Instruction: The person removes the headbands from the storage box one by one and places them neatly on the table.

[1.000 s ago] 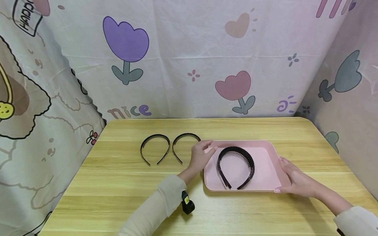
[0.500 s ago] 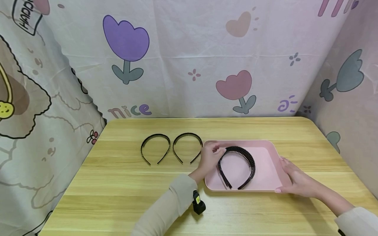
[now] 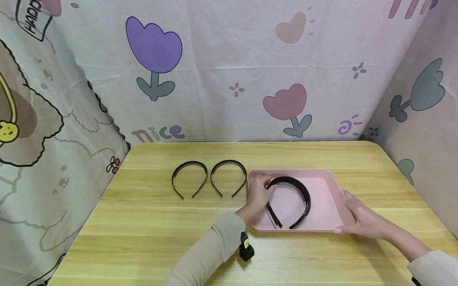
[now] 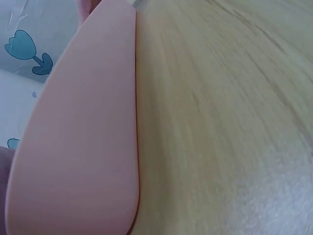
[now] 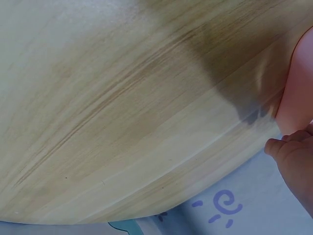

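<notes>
Inside a shallow pink tray (image 3: 323,198) lies a stack of black toothed headbands (image 3: 305,194), tips toward the front. My left hand (image 3: 257,198) reaches over the tray's left side and pinches the stack's upper left part between thumb and fingers. The fingertips are partly hidden behind the hand. At the tray's right end, my right hand (image 3: 365,220) holds the wall, thumb at the front corner and fingers along the side. The left wrist view is mostly filled by the tray's outer wall (image 4: 88,122). Fingers (image 5: 293,152) meet the tray at the right wrist view's edge.
Two single black headbands, a left one (image 3: 191,163) and a right one (image 3: 229,162), lie side by side on the wooden table (image 3: 150,238), left of the tray. A printed cloth (image 3: 214,47) hangs behind the table. A small black device (image 3: 246,248) sits on the left cuff.
My left hand has moved right and slightly down, from the tray's left rim onto the headband stack. My right hand stays on the tray, and the headbands look nearly unmoved.
</notes>
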The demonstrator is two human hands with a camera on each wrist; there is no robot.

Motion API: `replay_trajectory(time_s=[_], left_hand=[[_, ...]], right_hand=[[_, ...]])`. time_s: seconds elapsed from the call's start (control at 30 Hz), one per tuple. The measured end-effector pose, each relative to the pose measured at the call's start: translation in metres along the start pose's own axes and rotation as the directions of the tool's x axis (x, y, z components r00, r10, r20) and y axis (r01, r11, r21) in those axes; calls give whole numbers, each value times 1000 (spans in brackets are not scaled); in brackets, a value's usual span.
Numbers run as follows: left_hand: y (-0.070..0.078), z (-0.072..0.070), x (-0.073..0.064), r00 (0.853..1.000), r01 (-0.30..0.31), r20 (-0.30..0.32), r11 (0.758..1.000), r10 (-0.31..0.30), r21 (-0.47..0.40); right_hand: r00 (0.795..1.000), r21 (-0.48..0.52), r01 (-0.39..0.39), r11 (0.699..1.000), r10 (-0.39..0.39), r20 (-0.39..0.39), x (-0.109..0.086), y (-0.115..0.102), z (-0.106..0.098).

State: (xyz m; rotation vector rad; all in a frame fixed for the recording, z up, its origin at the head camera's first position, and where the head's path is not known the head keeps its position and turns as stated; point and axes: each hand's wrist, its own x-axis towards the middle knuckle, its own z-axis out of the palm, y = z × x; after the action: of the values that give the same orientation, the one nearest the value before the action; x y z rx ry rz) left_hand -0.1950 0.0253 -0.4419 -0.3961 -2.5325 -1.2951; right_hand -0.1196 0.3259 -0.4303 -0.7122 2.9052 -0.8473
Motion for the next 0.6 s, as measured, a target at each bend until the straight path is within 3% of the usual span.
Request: replay_trajectory(time_s=[0.33,0.6], left_hand=[[2,4,1,999,41,13,999,-41,27],[4,4,-1,996,84,-25,996,-83,35]], right_hand=[[1000,3,-12,1000,12,9,0,0,-2],[1000,10,-14,1000,14,6,1,0,-2]])
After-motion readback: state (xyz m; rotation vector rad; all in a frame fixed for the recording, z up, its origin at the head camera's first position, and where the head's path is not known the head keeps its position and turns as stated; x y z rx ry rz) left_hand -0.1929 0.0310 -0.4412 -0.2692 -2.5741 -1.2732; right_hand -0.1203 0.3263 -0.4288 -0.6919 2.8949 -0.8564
